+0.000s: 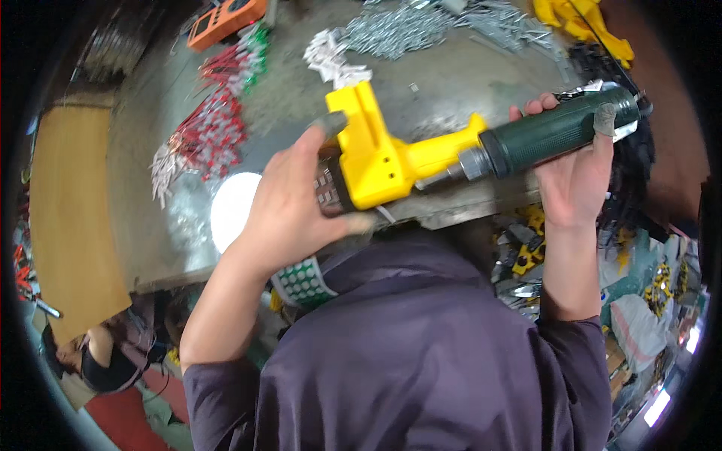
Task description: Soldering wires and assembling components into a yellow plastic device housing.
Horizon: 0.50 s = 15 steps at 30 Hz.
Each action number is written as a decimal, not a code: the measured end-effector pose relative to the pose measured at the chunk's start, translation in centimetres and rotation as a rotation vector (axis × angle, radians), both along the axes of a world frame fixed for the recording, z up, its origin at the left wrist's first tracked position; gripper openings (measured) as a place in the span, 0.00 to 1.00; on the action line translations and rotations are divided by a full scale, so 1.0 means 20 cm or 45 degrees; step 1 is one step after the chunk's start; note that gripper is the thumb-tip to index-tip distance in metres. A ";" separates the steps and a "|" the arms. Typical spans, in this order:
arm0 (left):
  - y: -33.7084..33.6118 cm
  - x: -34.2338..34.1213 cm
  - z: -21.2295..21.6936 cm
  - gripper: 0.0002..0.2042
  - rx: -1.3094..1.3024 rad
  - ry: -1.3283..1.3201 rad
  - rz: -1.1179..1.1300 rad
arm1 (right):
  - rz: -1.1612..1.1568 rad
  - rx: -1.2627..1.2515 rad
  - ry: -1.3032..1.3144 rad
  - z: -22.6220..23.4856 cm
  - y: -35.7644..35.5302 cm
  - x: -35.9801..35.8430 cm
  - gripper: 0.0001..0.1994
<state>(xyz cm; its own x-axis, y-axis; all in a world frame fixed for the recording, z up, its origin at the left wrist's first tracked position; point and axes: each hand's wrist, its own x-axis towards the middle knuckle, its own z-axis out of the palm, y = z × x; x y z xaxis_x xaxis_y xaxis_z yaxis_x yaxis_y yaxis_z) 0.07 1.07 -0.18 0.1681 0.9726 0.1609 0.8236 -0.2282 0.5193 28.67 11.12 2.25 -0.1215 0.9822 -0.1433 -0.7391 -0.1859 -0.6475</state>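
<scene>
My left hand (pixel 289 188) is closed around a yellow plastic tool housing (pixel 368 150) with a black part at its left end and a handle-like arm reaching right. Its thumb and fingers grip the left side. In my right hand (pixel 575 169) is a dark green cylindrical electric screwdriver (pixel 560 131), held with the thumb along its side. The silver nose of the screwdriver points left, close to the yellow housing's lower right edge; whether the bit touches a screw I cannot make out. Both things are held above the near edge of the metal-topped table (pixel 293 90).
Wires with red, white and green ends (pixel 218 120) lie in bundles at left, below an orange meter (pixel 226 22). Metal pins (pixel 398 30) are heaped at the back, beside white connectors (pixel 331 60). Yellow housings (pixel 587 26) lie far right. Another person (pixel 105 353) is at lower left.
</scene>
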 end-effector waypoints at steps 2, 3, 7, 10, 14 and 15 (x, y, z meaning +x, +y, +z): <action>-0.05 -0.04 0.04 0.45 0.062 0.152 -0.035 | 0.145 0.131 -0.331 0.00 0.13 0.25 0.22; -0.07 -0.06 0.08 0.43 0.063 0.222 -0.033 | 0.285 0.201 -0.649 0.01 0.18 0.39 0.22; -0.21 -0.24 0.13 0.38 0.111 0.339 0.056 | -0.143 0.702 -2.754 -0.04 0.34 0.54 0.25; -0.26 -0.32 0.15 0.34 -0.022 0.268 0.046 | 0.125 0.390 -2.960 -0.04 0.37 0.61 0.30; -0.19 -0.32 0.18 0.33 0.003 0.179 -0.001 | -0.323 0.904 -3.054 -0.05 0.32 0.59 0.24; -0.16 -0.31 0.20 0.33 -0.051 0.169 -0.046 | -0.401 1.139 -2.807 -0.03 0.27 0.45 0.23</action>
<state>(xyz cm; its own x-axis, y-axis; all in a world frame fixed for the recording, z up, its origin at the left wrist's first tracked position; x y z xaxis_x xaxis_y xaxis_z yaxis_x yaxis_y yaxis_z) -6.16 -2.18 3.85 0.2205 0.9707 0.0960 0.8774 -0.2404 0.4153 37.57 16.60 1.63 -0.3359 0.8047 0.4896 0.9175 0.3971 -0.0232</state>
